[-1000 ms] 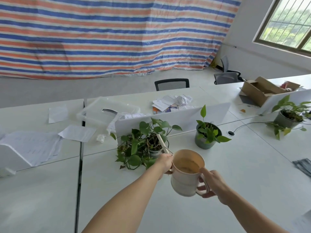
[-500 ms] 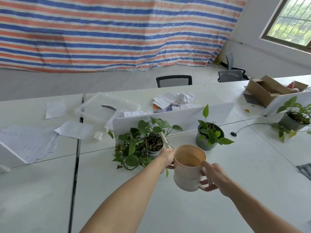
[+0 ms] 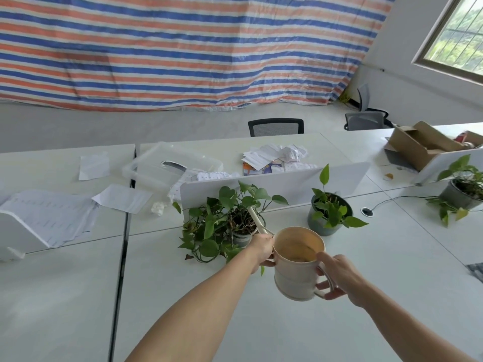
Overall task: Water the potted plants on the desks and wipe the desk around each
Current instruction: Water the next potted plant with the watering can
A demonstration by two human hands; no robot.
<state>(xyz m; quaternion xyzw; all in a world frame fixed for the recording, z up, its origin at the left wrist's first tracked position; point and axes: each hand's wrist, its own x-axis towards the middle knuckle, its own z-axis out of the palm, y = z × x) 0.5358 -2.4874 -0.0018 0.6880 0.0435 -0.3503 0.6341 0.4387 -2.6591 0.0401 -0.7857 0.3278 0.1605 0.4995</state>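
Shows striped tarp point(image 3: 183, 48) hung at the back, daylit window point(image 3: 457, 35) at right, grey floor point(image 3: 104, 126), black chair point(image 3: 275, 127) behind white tabletop point(image 3: 261, 322).

Less water point(image 3: 296, 258) is shown inside the watering can point(image 3: 295, 280) than one second earlier; the level is lowered.

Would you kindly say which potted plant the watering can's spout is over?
The leftmost trailing plant in a pale pot; middle plant and right plant have dark grey pots.

Three plants point(image 3: 230, 220) point(image 3: 330, 212) point(image 3: 462, 189), one watering can point(image 3: 298, 267), maybe two chairs point(image 3: 275, 126) point(image 3: 366, 120).
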